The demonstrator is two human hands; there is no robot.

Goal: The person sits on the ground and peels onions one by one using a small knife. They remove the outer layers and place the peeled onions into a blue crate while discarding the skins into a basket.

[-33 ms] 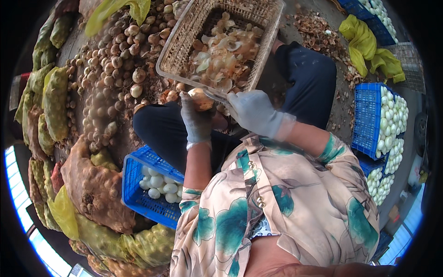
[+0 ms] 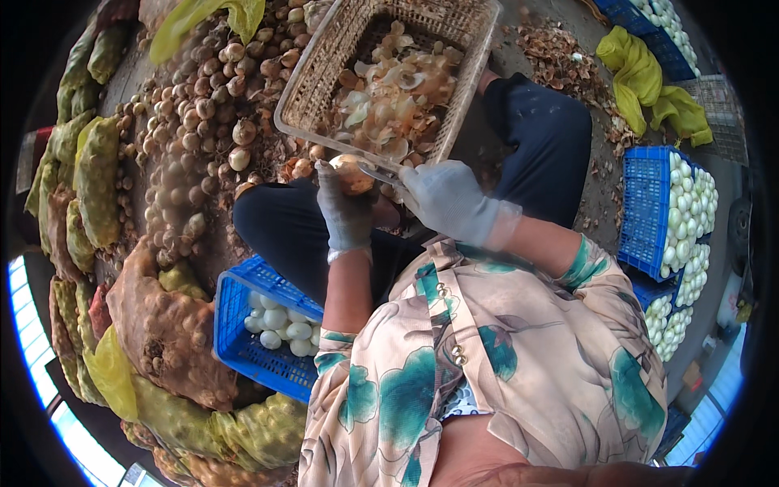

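Note:
My left hand (image 2: 346, 209), in a grey work glove, is closed around a brown-skinned onion (image 2: 352, 174) in front of my lap. In my gloved right hand (image 2: 452, 199) is a knife (image 2: 380, 175), its short blade pointing left with the tip at the onion's right side. The fingers of that hand wrap the handle and hide most of it. Just beyond both hands stands a pale plastic crate (image 2: 324, 144) with a heap of onion skins (image 2: 398, 89) in it. By my left forearm sits a blue crate (image 2: 264, 367) with several peeled white onions (image 2: 284, 323).
Unpeeled onions (image 2: 195, 122) lie loose on the floor to the left, beside full mesh sacks (image 2: 166, 325). Blue crates (image 2: 645, 211) of peeled onions are stacked at the right. Yellow-green netting (image 2: 629, 65) and scattered skins (image 2: 560, 61) lie at the far right.
The knife blade has tilted slightly and its tip sits a little lower against the onion. Both hands stay almost in place.

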